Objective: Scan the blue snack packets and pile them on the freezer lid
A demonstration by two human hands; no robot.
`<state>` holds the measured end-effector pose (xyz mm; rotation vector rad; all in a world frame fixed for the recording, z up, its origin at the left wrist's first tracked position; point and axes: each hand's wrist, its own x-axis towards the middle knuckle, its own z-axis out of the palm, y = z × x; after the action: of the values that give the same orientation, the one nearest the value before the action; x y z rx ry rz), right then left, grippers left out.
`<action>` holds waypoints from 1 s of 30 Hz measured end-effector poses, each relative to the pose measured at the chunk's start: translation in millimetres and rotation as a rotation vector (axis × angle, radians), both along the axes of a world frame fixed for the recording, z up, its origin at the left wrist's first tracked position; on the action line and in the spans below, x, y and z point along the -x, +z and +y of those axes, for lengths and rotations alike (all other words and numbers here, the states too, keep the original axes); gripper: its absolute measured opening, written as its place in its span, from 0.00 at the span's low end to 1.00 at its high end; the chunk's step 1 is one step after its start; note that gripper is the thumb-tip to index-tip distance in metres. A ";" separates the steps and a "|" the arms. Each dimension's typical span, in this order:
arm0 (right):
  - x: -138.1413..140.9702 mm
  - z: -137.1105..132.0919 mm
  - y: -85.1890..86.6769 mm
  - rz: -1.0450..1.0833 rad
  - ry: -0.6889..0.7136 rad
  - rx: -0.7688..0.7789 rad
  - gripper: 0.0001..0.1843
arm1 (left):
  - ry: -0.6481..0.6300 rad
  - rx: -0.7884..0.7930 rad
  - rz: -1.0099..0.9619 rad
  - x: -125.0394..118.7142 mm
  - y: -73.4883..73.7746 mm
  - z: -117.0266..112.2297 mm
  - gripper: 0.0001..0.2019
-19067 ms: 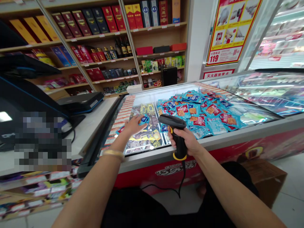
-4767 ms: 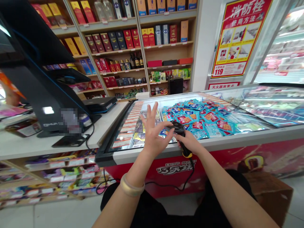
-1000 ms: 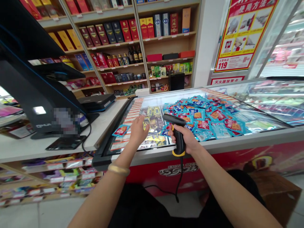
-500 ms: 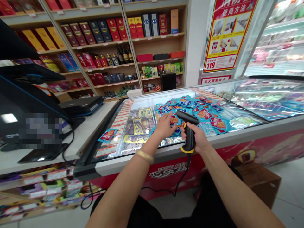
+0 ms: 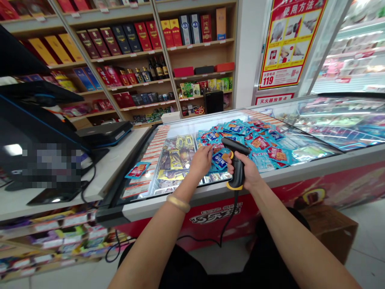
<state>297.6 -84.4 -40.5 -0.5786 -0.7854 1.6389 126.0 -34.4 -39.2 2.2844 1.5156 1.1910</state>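
My right hand [image 5: 248,173] grips the handle of a black barcode scanner [image 5: 236,154] with a yellow ring, its head pointing left over the glass freezer lid [image 5: 177,132]. My left hand [image 5: 201,160], a bangle on its wrist, holds a blue snack packet [image 5: 219,159] just under the scanner's head. A large pile of blue and red snack packets [image 5: 255,138] lies on the glass to the right. One single red and blue packet [image 5: 137,170] lies apart on the lid's left edge.
A black checkout terminal [image 5: 36,136] and a dark flat device [image 5: 104,133] stand on the white counter [image 5: 120,156] at left. Shelves of boxed liquor [image 5: 135,40] fill the back wall. The scanner's cable [image 5: 222,237] hangs down the red freezer front. A cardboard box [image 5: 331,224] sits on the floor.
My left hand left a packet on the lid's left edge, reached right into the pile and now holds a blue packet under the scanner. The right hand keeps the scanner.
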 end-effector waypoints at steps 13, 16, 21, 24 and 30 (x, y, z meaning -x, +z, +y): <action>21.4 -21.3 2.3 -0.162 0.300 -0.087 0.18 | 0.037 0.277 -0.878 51.3 -15.3 -54.0 0.21; 25.4 -21.1 1.2 -0.194 0.326 -0.092 0.18 | 0.031 0.276 -0.900 51.1 -14.9 -54.1 0.22; 25.8 -19.3 -1.0 -0.252 0.330 -0.111 0.19 | 0.009 0.241 -0.895 49.4 -16.3 -51.0 0.20; 26.2 -20.0 -0.8 -0.253 0.312 -0.141 0.19 | 0.010 0.236 -0.886 49.8 -18.3 -49.3 0.18; 27.8 -22.1 -0.9 -0.269 0.291 -0.147 0.19 | 0.028 0.216 -0.855 50.9 -22.7 -45.8 0.17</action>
<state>269.8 -106.5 -41.3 -0.6093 -1.2243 1.7679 75.1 -80.3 -61.9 1.3195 1.2350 1.6112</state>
